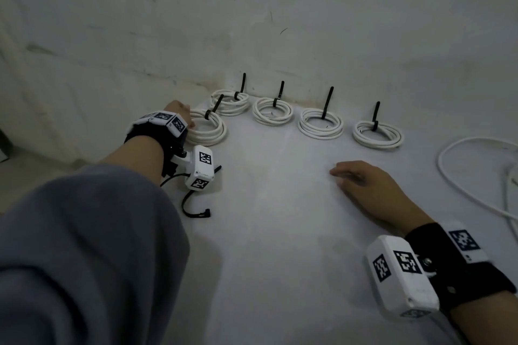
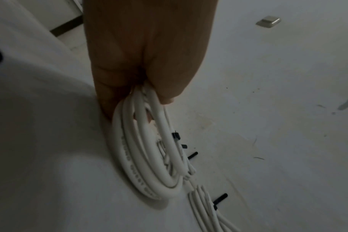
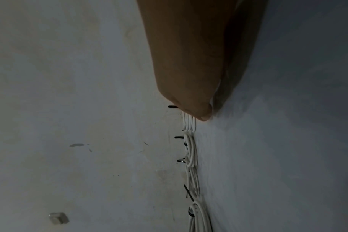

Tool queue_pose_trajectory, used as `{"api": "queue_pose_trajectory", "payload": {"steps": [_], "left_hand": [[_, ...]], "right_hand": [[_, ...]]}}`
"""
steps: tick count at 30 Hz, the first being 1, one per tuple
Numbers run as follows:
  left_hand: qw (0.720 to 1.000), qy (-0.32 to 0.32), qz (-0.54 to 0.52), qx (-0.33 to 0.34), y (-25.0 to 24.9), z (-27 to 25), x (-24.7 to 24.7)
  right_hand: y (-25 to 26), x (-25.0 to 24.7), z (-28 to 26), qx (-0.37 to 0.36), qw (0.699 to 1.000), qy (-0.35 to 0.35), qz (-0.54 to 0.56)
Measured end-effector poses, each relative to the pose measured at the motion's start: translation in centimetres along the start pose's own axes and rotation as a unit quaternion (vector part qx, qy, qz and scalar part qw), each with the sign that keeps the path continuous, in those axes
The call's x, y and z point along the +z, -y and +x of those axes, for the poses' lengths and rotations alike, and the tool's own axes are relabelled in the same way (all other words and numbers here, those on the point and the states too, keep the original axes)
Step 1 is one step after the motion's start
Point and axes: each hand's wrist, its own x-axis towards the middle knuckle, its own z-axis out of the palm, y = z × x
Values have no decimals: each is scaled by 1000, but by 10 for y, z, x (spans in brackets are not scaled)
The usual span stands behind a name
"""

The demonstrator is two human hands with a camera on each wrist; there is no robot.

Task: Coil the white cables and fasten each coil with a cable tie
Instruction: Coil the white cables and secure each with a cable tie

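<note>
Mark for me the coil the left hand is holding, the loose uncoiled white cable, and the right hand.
Held coil [image 2: 149, 164]: left wrist view, on its white loops below the fingers.
Loose cable [image 1: 459, 190]: head view, on its curved run at the right.
Right hand [image 1: 370, 190]: head view, on its back.

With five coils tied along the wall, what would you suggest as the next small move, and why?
Probably let the left hand release the leftmost coil: it already lies on the table, tied. The right hand holds nothing, and loose white cable remains.

Grey lettering runs along the jacket of the white cable coil [image 2: 149, 164] in the left hand's [image 2: 147, 51] grip, too blurred to read; nothing else carries words.
</note>
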Motion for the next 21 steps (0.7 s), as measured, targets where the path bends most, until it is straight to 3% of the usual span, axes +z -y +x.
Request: {"api": "queue_pose_trajectory", "payload": {"steps": [4, 8, 13, 17, 21], "left_hand": [[993, -4, 107, 43, 1, 9, -7], [974, 52, 216, 38, -8, 6, -10], [938, 102, 321, 81, -3, 0, -5], [953, 92, 265, 115, 9, -2, 2], [959, 87, 254, 93, 12, -1, 2]], "right_hand": [[1, -1, 0, 7, 1000, 4, 0], [2, 0, 0, 9, 1000, 1, 3], [1, -2, 0, 10, 1000, 2, 3], [1, -2, -1, 10, 1000, 6, 4], [1, -3, -1, 12, 1000, 5, 13]]}}
